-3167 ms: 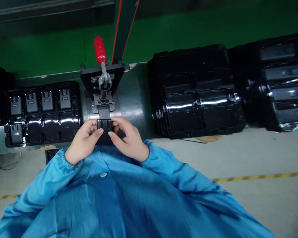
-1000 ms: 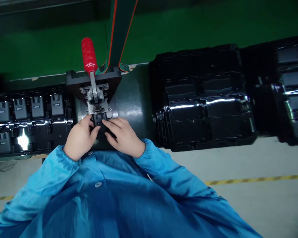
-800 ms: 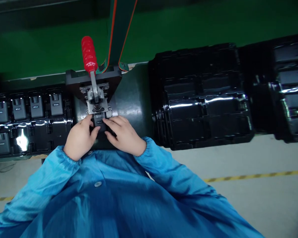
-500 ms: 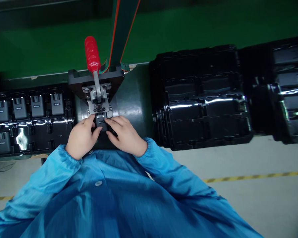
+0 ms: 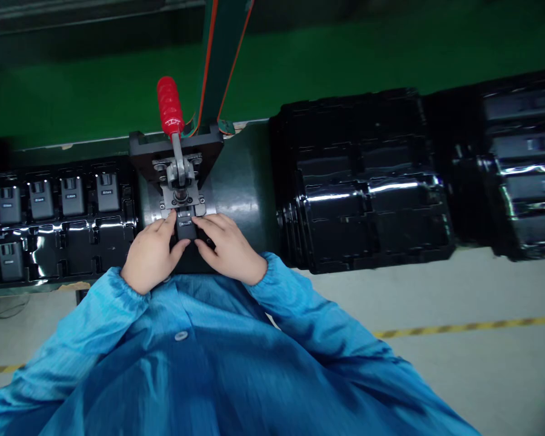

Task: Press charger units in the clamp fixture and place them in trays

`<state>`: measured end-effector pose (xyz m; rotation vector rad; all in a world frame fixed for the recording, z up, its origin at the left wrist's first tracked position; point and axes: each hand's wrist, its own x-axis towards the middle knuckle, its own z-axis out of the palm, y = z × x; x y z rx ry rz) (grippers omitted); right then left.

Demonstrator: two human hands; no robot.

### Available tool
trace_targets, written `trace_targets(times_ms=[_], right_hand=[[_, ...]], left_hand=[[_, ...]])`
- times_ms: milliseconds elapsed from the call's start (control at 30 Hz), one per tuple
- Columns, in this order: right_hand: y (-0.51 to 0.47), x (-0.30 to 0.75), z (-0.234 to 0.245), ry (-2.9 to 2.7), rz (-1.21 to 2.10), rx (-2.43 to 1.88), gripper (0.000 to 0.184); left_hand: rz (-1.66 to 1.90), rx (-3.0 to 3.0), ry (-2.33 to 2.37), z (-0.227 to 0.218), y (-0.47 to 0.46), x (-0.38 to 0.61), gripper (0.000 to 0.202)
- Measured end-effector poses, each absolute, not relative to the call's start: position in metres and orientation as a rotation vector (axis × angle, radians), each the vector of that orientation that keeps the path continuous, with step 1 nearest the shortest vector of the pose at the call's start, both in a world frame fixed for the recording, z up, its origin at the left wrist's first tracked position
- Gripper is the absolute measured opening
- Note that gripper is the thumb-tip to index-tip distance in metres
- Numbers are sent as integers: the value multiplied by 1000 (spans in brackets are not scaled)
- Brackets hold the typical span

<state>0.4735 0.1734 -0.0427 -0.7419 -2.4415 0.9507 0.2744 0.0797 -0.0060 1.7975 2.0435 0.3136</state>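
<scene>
A small dark grey device case [image 5: 186, 226] with a white label sits under the head of a toggle clamp press [image 5: 180, 172], directly in front of me. My left hand [image 5: 151, 249] grips its left side, forefinger near the metal plate and thumb at the lower edge. From the other side my right hand [image 5: 229, 245] holds it, with forefinger and thumb against the right edge. The clamp's red handle [image 5: 169, 106] points up and away from me, and neither hand touches it. The underside of the case is hidden.
At left, a black tray [image 5: 79, 248] holds several similar grey cases [image 5: 108, 192]. A stack of black trays [image 5: 372, 181] stands to the right, with another tray [image 5: 527, 169] of grey items beyond. A green post with orange edges [image 5: 224, 60] rises behind the press.
Both hands stay on the case at the press, the left thumb slightly further right along its lower edge. The whole view has shifted a little; the clamp handle stays raised.
</scene>
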Motion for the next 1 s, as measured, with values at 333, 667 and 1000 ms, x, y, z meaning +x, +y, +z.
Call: trace_targets(times_ms=[333,667,1000], right_hand=[[170,475,-42,-2505,862,-766,46],[145,494,-32,-2239,844,-766,32],[140,509,14,-2064,828,-646,23]], left_hand=[[303,1810,2067,-7,77,278,66],[204,1957,2030,5,45,288,56],[113,2101,1951,2,32,282,57]])
